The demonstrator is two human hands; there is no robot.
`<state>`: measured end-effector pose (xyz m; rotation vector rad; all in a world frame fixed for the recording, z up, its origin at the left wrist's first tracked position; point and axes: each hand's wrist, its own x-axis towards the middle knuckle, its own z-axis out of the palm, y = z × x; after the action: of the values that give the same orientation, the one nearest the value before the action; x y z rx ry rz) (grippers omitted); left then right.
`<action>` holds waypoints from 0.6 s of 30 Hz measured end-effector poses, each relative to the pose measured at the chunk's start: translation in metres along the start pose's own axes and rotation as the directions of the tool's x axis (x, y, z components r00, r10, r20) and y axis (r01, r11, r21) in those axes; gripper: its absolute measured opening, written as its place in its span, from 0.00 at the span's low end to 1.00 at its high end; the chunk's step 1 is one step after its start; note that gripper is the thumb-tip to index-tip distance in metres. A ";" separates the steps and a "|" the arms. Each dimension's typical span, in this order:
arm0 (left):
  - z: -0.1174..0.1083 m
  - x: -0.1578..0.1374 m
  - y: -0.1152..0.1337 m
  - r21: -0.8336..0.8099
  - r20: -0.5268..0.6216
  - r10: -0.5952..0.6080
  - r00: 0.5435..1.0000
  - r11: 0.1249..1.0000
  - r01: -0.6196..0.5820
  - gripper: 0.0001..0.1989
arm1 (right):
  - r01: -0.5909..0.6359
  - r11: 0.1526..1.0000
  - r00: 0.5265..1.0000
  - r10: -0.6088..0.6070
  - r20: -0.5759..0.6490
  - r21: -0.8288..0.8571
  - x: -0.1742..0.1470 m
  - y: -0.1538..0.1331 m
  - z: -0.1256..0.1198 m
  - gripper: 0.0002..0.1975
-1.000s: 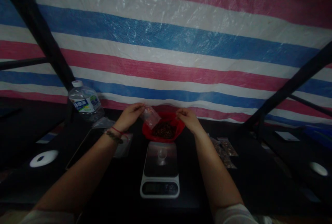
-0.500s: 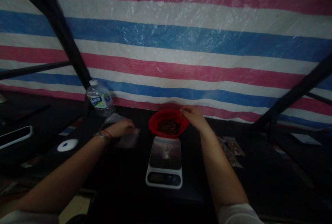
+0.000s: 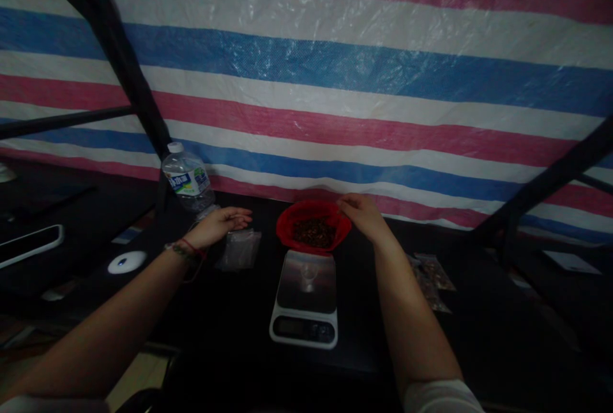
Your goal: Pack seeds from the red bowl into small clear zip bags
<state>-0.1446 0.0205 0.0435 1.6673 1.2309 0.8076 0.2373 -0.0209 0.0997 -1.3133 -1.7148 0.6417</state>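
Observation:
My left hand is open above the dark table, its fingers stretched to the right. Just below it lies a small stack of clear plastic bags. My right hand is at the right rim of a red bowl, thumb and fingers pinched together. What sits between those fingertips is too dim to make out. Dark brown bits, like beans or seeds, lie inside the bowl. In front of it stands a white kitchen scale, with a small clear cup on its plate.
A large clear water bottle stands behind my left hand. Filled clear bags lie right of my right forearm. At left are a white oval object and a phone. A striped tarp hangs behind, between dark metal posts.
My left hand has lifted off the plastic bags and its fingers have opened. The bags show more fully now. My right hand has shifted slightly right at the bowl's rim.

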 end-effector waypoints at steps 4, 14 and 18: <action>0.005 -0.008 0.017 0.019 0.018 0.023 1.000 1.000 -0.023 0.28 | 0.005 1.000 1.000 -0.005 0.004 -0.010 -0.001 -0.001 -0.001 0.11; 0.050 -0.025 -0.031 0.726 0.200 0.209 0.957 0.625 -0.288 0.20 | -0.011 0.999 1.000 0.012 0.007 -0.052 -0.002 -0.007 -0.004 0.11; 0.056 -0.022 -0.059 0.799 0.249 0.195 0.949 0.513 -0.315 0.27 | -0.005 0.998 1.000 0.006 0.013 -0.061 -0.003 -0.009 -0.001 0.12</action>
<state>-0.1240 -0.0089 -0.0326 2.6942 1.3901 0.2159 0.2342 -0.0266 0.1066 -1.3591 -1.7535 0.6068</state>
